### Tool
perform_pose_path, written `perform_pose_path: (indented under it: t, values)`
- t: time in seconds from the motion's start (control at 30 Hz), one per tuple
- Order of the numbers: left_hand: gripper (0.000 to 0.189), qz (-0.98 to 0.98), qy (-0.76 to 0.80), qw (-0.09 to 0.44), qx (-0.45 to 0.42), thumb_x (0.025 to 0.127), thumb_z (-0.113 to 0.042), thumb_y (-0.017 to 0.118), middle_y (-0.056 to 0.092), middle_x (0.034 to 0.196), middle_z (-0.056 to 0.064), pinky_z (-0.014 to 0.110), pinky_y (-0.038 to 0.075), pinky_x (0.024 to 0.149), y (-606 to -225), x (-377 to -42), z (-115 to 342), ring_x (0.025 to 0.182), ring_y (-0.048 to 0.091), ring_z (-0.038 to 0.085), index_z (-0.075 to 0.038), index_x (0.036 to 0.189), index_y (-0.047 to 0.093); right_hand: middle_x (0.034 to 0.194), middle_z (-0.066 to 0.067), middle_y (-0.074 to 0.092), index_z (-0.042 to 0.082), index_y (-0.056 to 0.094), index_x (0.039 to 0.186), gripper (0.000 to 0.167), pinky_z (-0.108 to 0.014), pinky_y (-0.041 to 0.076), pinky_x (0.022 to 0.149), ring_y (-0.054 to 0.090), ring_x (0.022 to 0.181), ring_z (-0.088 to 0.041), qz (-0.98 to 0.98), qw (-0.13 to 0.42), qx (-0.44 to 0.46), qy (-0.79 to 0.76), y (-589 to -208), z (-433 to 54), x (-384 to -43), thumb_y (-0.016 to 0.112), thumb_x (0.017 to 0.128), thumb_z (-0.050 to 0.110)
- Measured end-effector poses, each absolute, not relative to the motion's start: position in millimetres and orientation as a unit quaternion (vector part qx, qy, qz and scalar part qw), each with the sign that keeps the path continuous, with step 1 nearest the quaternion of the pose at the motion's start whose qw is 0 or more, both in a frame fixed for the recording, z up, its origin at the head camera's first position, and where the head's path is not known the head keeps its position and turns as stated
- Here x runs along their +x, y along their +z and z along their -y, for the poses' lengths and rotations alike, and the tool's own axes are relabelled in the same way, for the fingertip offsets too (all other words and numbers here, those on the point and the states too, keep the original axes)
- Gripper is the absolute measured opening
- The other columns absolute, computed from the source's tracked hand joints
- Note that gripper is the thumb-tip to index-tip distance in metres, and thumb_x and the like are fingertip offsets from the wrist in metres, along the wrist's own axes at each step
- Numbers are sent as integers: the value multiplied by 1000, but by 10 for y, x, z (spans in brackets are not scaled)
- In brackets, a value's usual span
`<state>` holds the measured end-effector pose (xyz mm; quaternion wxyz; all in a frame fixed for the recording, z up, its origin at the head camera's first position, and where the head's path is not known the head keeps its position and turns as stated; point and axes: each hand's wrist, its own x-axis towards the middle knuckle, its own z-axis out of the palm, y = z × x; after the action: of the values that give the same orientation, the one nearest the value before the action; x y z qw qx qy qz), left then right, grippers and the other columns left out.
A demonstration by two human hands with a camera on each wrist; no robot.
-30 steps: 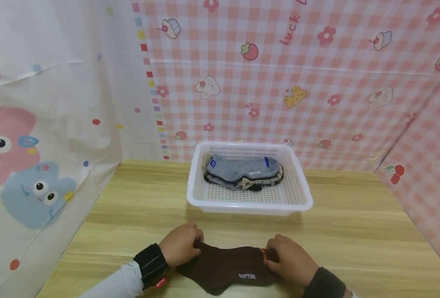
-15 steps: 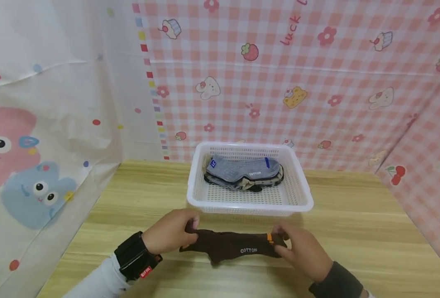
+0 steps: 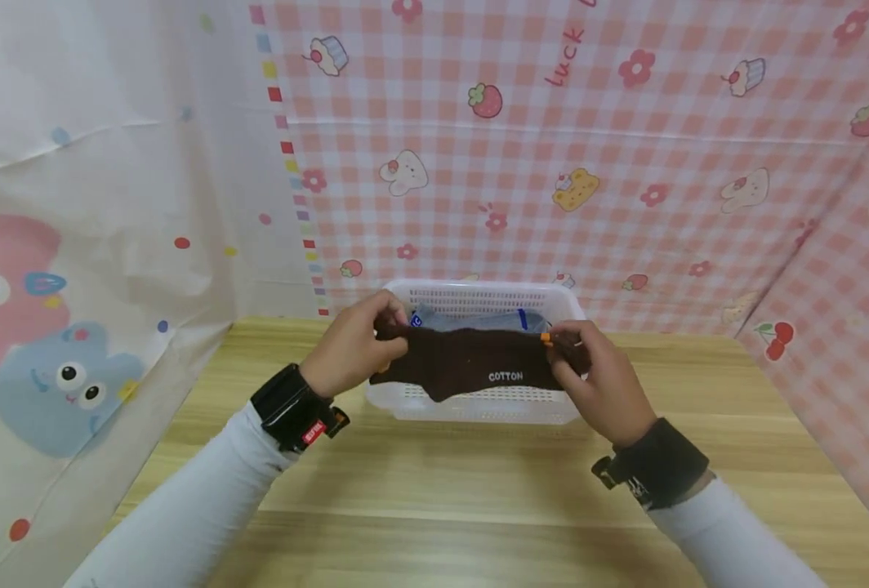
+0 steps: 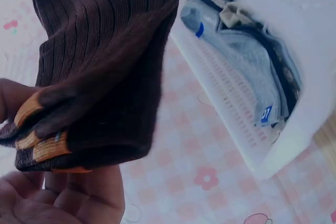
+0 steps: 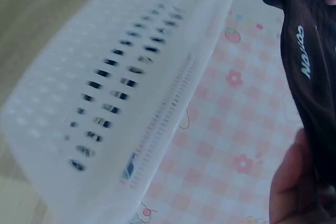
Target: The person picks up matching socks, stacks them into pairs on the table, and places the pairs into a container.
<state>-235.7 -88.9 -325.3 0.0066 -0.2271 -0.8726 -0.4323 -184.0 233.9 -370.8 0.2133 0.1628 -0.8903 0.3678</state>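
Observation:
Dark brown socks (image 3: 471,359) with a white "COTTON" print and orange marks hang stretched between both hands, above the white basket (image 3: 479,412). My left hand (image 3: 354,343) pinches one end, the cuff with orange trim in the left wrist view (image 4: 50,145). The opposite end is pinched by my right hand (image 3: 599,380), its fingers also showing in the right wrist view (image 5: 296,187). Inside the basket lie grey-blue socks (image 4: 241,51) on top of dark and beige ones. In the head view the brown socks hide most of that pile.
The perforated basket stands on a wooden table (image 3: 434,506), close to the pink checked cloth (image 3: 523,147) at the back. A white patterned cloth (image 3: 133,204) hangs along the left side. Both wrists wear black straps (image 3: 291,408).
Both hands have lifted the brown socks off the table and carried them forward, from in front of the basket to over it. The basket has stayed in place.

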Motion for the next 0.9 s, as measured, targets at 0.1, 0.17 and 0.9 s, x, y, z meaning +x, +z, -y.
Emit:
perform_pose_path:
  t: [0.1, 0.17, 0.9]
  values:
    - [21, 871, -452, 9, -191, 88, -10, 64, 61, 98, 7, 29, 49, 57, -3190, -2588, 807, 61, 57, 18, -12, 108, 56, 113, -14, 67, 3, 56, 128, 29, -22, 46, 72, 59, 86, -14, 894, 206, 130, 376, -3636, -2342, -2055, 59, 100, 8]
    - [22, 873, -458, 16, -168, 90, -13, 63, 61, 96, 8, 29, 48, 57, -3180, -2755, 747, 61, 58, 19, -13, 112, 56, 113, -16, 64, 5, 53, 132, 32, -28, 46, 72, 57, 84, -18, 900, 192, 104, 377, -3603, -2344, -2212, 57, 102, 14]
    - [35, 972, -221, -25, -74, 98, -7, 53, 63, 126, 26, 45, 52, 100, -3983, -3832, 88, 118, 61, 38, 1, 133, 58, 122, -27, 65, 0, 44, 145, 47, -47, 52, 87, 65, 105, -39, 953, 26, -34, 300, -4064, -2365, -3392, 56, 103, 18]
